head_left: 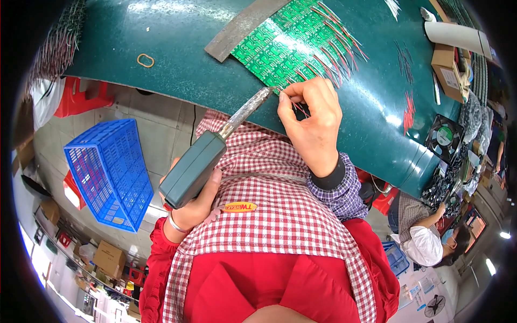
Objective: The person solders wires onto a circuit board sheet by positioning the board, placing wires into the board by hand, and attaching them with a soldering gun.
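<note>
Soldering gun point(195, 168), one, gripped by left hand point(198, 203), right hand point(316, 114) pinching wire point(301, 109), many circuit boards point(272, 48), one crate point(116, 175)

The yellow oval badge point(240, 207) on the checked apron point(264, 231) bears lettering.

room: tabletop point(180, 78) left of metal bar point(245, 29) | blocks: metal bar, wires point(329, 67), fan point(444, 136)

Red-and-white gingham apron point(269, 229) covers red collared shirt point(328, 274); yellow oval patch point(240, 206) bears red lettering; left wrist point(186, 217) wears silver bangle point(173, 222); right oversleeve point(347, 188), purple-and-white check, ends in black cuff point(329, 176)
</note>
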The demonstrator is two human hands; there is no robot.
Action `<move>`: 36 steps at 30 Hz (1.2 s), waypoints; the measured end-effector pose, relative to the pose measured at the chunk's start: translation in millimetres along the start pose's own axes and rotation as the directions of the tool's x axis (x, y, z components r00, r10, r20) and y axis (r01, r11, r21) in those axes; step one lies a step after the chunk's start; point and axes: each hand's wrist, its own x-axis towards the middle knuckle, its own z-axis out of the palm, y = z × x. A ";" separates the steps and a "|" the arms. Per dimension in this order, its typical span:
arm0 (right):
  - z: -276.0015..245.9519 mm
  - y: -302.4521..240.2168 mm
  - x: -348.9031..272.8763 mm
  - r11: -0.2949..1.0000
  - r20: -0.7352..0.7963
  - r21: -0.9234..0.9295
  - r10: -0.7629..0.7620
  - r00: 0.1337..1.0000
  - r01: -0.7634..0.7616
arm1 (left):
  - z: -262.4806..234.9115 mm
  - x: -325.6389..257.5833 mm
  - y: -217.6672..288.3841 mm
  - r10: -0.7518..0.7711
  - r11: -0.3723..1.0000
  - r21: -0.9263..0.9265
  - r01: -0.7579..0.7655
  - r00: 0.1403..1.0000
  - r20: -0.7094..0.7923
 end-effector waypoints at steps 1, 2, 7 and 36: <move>-0.8 -0.8 0.9 1.000 0.003 -0.007 -0.014 1.000 0.014 | 0.2 0.9 1.7 -0.055 0.998 -0.028 0.055 0.998 0.000; -0.8 -0.7 0.9 1.000 0.003 -0.007 -0.014 1.000 0.014 | 0.3 1.7 3.3 -0.110 0.992 -0.056 0.110 0.994 0.002; -1.3 0.1 1.2 1.000 0.001 -0.015 -0.024 1.000 0.024 | 0.9 3.3 5.8 -0.157 0.986 -0.057 0.158 0.987 0.023; -0.9 5.6 -0.8 0.999 0.014 -0.019 -0.027 1.000 0.027 | 9.5 6.2 -0.2 -0.281 0.938 -0.222 0.267 0.959 -0.034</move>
